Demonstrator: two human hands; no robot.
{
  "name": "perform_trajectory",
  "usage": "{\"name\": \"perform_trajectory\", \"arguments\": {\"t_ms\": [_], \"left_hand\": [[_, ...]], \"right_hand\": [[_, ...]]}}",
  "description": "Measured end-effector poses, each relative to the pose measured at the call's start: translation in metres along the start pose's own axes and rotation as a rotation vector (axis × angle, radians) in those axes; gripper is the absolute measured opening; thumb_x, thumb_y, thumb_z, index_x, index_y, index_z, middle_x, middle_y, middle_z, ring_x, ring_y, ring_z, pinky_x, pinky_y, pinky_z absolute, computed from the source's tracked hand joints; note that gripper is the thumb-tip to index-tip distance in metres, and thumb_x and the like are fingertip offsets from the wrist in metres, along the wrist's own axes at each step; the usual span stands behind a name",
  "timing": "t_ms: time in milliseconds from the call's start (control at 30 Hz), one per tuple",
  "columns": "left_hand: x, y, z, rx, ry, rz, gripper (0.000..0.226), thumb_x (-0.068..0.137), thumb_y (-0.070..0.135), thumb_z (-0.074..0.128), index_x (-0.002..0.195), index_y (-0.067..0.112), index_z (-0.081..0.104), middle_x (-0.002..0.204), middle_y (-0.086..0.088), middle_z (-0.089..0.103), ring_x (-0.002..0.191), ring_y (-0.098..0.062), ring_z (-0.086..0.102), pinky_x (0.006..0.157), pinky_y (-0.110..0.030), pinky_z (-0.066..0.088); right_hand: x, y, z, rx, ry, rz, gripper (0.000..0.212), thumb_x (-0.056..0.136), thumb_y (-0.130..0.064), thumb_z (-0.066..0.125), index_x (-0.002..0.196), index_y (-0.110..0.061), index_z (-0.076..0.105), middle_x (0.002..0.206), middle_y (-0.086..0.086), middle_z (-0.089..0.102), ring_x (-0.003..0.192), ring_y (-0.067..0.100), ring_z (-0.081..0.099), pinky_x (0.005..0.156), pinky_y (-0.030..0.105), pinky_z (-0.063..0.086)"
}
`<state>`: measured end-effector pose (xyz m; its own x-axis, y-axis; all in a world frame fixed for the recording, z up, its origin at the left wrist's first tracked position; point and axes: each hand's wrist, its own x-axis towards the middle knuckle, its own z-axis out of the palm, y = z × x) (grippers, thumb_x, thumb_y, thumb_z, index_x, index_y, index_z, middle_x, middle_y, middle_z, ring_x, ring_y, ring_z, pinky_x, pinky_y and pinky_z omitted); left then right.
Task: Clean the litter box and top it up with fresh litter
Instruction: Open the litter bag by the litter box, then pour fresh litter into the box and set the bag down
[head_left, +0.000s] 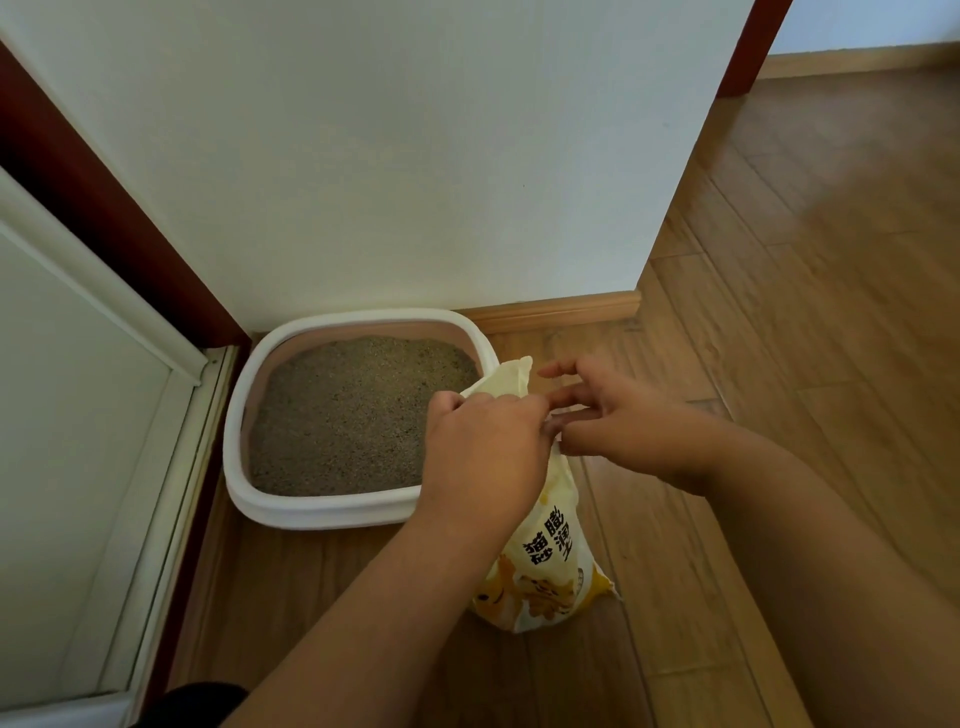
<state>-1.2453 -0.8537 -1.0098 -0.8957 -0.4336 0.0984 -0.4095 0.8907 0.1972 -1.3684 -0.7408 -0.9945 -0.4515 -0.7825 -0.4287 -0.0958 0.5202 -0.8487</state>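
Fingers (452, 402) of the left hand (483, 457) are curled shut over the gathered neck of the soft cream-and-yellow plastic litter bag (550, 571), while the right hand (618, 421) hovers just beside that neck with its fingers spread loosely and only the tips touching the crumpled film; whether they actually pinch it I cannot tell. The bag stands upright on the brown wood-plank floor (779, 364), close against the near right corner of the rounded white plastic litter box (311, 512), which sits against the white wall (415, 156) and holds a fairly level bed of grey granular litter (343, 415). The bag looks full in its lower half, so it probably handles as a heavy, slumping load in a thin, slick skin. Lifting by the neck alone risks tearing or slipping; one hand under the base and one steering the mouth seems safer for pouring.
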Motion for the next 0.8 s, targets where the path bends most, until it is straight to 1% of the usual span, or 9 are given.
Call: {"name": "perform_trajectory", "arguments": {"t_ms": [200, 267, 333, 400, 467, 600, 700, 733, 800], "left_hand": [[-0.004, -0.007, 0.0, 0.016, -0.004, 0.039, 0.03, 0.107, 0.047, 0.034, 0.093, 0.031, 0.056, 0.085, 0.009, 0.067, 0.086, -0.016, 0.06, 0.094, -0.039, 0.03], [-0.005, -0.008, 0.001, 0.032, 0.015, 0.058, 0.031, 0.107, 0.047, 0.034, 0.094, 0.03, 0.057, 0.082, 0.009, 0.067, 0.083, -0.016, 0.061, 0.092, -0.039, 0.031], [-0.004, -0.008, 0.004, 0.049, 0.052, 0.081, 0.032, 0.107, 0.048, 0.037, 0.091, 0.03, 0.058, 0.075, 0.009, 0.066, 0.077, -0.016, 0.061, 0.09, -0.039, 0.034], [-0.004, -0.009, 0.008, 0.065, 0.118, 0.096, 0.032, 0.105, 0.048, 0.041, 0.087, 0.029, 0.06, 0.066, 0.008, 0.063, 0.07, -0.016, 0.061, 0.087, -0.04, 0.036], [-0.005, -0.008, 0.01, 0.078, 0.158, 0.111, 0.03, 0.105, 0.046, 0.044, 0.087, 0.03, 0.061, 0.063, 0.008, 0.062, 0.068, -0.017, 0.061, 0.086, -0.04, 0.036], [-0.009, -0.007, 0.012, 0.094, 0.189, 0.157, 0.015, 0.102, 0.039, 0.052, 0.094, 0.031, 0.062, 0.073, 0.011, 0.067, 0.077, -0.017, 0.062, 0.085, -0.04, 0.033], [-0.008, -0.006, 0.012, 0.108, 0.182, 0.171, 0.005, 0.099, 0.033, 0.056, 0.103, 0.03, 0.057, 0.074, 0.011, 0.066, 0.079, -0.017, 0.063, 0.087, -0.039, 0.032], [-0.007, -0.002, 0.01, 0.12, 0.156, 0.165, 0.013, 0.097, 0.029, 0.059, 0.11, 0.028, 0.054, 0.073, 0.011, 0.064, 0.079, -0.017, 0.063, 0.088, -0.039, 0.031], [0.002, 0.007, 0.009, 0.16, 0.04, 0.173, 0.045, 0.093, 0.021, 0.061, 0.132, 0.025, 0.04, 0.076, 0.009, 0.061, 0.08, -0.019, 0.063, 0.091, -0.04, 0.033]], "right_hand": [[0.013, 0.035, 0.001, -0.167, -0.08, 0.119, 0.055, 0.084, -0.009, 0.072, 0.13, -0.036, 0.058, 0.129, -0.016, 0.059, 0.122, 0.01, 0.056, 0.103, 0.04, 0.051], [0.021, 0.056, 0.009, -0.191, -0.131, 0.179, 0.066, 0.081, -0.004, 0.071, 0.134, -0.04, 0.054, 0.134, -0.015, 0.057, 0.129, 0.013, 0.051, 0.107, 0.044, 0.048], [0.031, 0.076, 0.017, -0.299, -0.197, 0.212, 0.084, 0.077, -0.004, 0.076, 0.146, -0.039, 0.043, 0.144, -0.012, 0.051, 0.137, 0.016, 0.045, 0.11, 0.046, 0.045], [0.039, 0.095, 0.023, -0.39, -0.243, 0.221, 0.099, 0.071, -0.011, 0.086, 0.151, -0.037, 0.033, 0.149, -0.011, 0.048, 0.142, 0.018, 0.04, 0.113, 0.049, 0.042], [0.042, 0.113, 0.025, -0.415, -0.264, 0.229, 0.106, 0.067, -0.02, 0.091, 0.152, -0.038, 0.031, 0.15, -0.012, 0.047, 0.144, 0.018, 0.039, 0.116, 0.051, 0.038], [0.043, 0.147, 0.026, -0.416, -0.276, 0.213, 0.114, 0.06, -0.04, 0.094, 0.152, -0.043, 0.026, 0.153, -0.015, 0.044, 0.145, 0.017, 0.038, 0.116, 0.05, 0.037], [0.043, 0.171, 0.029, -0.394, -0.287, 0.199, 0.123, 0.055, -0.048, 0.094, 0.154, -0.045, 0.02, 0.154, -0.015, 0.042, 0.145, 0.017, 0.037, 0.116, 0.049, 0.038], [0.044, 0.178, 0.03, -0.384, -0.281, 0.186, 0.126, 0.054, -0.051, 0.095, 0.154, -0.046, 0.018, 0.154, -0.016, 0.042, 0.145, 0.017, 0.037, 0.116, 0.048, 0.039], [0.047, 0.188, 0.032, -0.355, -0.26, 0.154, 0.129, 0.052, -0.053, 0.095, 0.154, -0.047, 0.017, 0.152, -0.018, 0.043, 0.141, 0.013, 0.039, 0.116, 0.043, 0.038]]}}
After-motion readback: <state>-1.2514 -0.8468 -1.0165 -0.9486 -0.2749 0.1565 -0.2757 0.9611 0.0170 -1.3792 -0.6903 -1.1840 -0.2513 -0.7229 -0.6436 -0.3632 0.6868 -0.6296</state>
